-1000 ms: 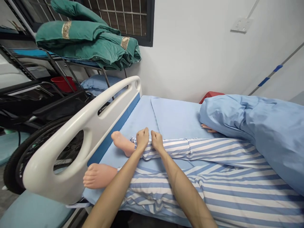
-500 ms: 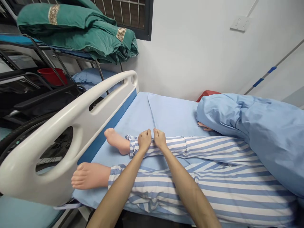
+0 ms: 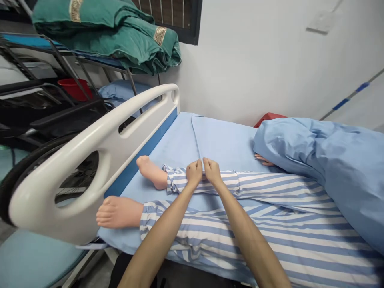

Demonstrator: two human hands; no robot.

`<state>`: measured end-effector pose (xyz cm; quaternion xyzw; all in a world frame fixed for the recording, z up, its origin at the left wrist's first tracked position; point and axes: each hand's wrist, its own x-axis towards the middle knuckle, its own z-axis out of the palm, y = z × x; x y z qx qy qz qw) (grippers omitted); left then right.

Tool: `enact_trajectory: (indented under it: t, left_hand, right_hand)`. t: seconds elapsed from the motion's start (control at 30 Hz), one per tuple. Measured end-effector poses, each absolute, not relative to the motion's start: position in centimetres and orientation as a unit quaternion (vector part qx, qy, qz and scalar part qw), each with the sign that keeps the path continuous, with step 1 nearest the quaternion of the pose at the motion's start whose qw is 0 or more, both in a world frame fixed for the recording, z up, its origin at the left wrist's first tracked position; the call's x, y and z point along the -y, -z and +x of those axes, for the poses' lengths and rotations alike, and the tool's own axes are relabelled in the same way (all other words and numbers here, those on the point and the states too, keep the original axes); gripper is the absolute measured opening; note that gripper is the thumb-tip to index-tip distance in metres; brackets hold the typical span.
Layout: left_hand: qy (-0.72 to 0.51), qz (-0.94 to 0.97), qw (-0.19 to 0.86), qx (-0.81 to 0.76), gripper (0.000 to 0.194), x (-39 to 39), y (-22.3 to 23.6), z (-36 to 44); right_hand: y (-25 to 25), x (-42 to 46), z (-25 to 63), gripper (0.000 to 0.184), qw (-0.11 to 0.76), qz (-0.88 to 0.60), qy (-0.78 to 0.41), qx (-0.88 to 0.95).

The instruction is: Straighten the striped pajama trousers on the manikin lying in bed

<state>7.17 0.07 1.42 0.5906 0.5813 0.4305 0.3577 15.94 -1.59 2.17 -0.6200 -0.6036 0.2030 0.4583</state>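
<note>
My left hand (image 3: 194, 171) and my right hand (image 3: 211, 170) are closed into fists, side by side with a small gap between them. Both are over the far leg of the striped trousers (image 3: 270, 188), around the shin. What the curled fingers hold, if anything, is hidden. The trousers are on a manikin lying on the bed, its near foot (image 3: 120, 212) and far foot (image 3: 152, 172) bare and close to the footboard (image 3: 75, 168). A fold line in the light blue sheet (image 3: 222, 136) runs from the far bed edge towards my fists.
A blue quilt (image 3: 318, 152) is bunched at the right, with part of a manikin hand (image 3: 264, 160) showing beneath it. Beyond the footboard are a wheelchair (image 3: 39, 160), a red bucket (image 3: 75, 89) and folded green bedding (image 3: 120, 36) on a rack. A white wall borders the far side.
The view has shifted, so the bed appears slightly further right and higher. Both fists stay closed and together, seeming to move a little to the right along the trouser leg.
</note>
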Motion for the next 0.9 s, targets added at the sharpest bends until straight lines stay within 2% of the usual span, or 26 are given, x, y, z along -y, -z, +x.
enact_trajectory:
  t: [0.23, 0.4, 0.67, 0.9]
  left_hand:
    - [-0.447, 0.613, 0.370, -0.536, 0.047, 0.0, -1.3, 8.2]
    - [-0.429, 0.637, 0.347, -0.538, 0.045, 0.4, -0.6, 8.1]
    - [-0.432, 0.627, 0.361, -0.538, 0.044, 0.2, -0.7, 8.0]
    - [-0.473, 0.576, 0.418, -0.520, 0.044, -0.1, -4.2, 9.4]
  right_hand:
    - [-1.3, 1.4, 17.3, 0.052, 0.516, -0.620, -0.252, 0.535]
    - [-2.3, 1.6, 17.8, 0.051, 0.489, -0.610, -0.221, 0.582]
    - [-0.3, 2.6, 17.7, 0.042, 0.404, -0.656, -0.132, 0.624]
    - [-0.8, 2.4, 18.2, 0.049, 0.476, -0.625, -0.186, 0.589]
